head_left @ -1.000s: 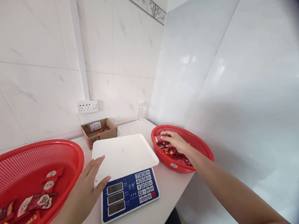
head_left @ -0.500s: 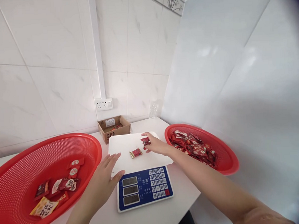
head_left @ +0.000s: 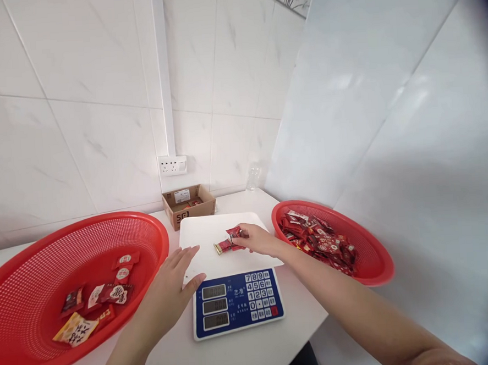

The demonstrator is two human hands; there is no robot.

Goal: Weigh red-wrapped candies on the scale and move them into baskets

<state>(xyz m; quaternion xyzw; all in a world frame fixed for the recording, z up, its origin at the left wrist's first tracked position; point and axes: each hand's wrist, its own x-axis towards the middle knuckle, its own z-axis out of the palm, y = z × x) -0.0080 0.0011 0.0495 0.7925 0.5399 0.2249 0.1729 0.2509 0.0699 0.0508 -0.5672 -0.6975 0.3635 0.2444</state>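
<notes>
My right hand pinches a small red snack packet over the white pan of a scale. Under its fingers lies a second packet, red with a gold end, partly covered by the first. My left hand holds nothing; its fingers are stretched out and the thumb is apart, beside the pan's left front corner. The scale's blue panel has three displays on the left and white number keys on the right. Its digits are too faint to read surely.
On the left stands a large red mesh basket with several snack packets in it. A second red basket, holding a heap of red packets, is at the right. Behind the scale are a cardboard box and a clear plastic container near the wall.
My right hand has moved the red packet slightly left and nearer, so it now overlaps the packet lying on the pan. My left hand has stayed in nearly the same place.
</notes>
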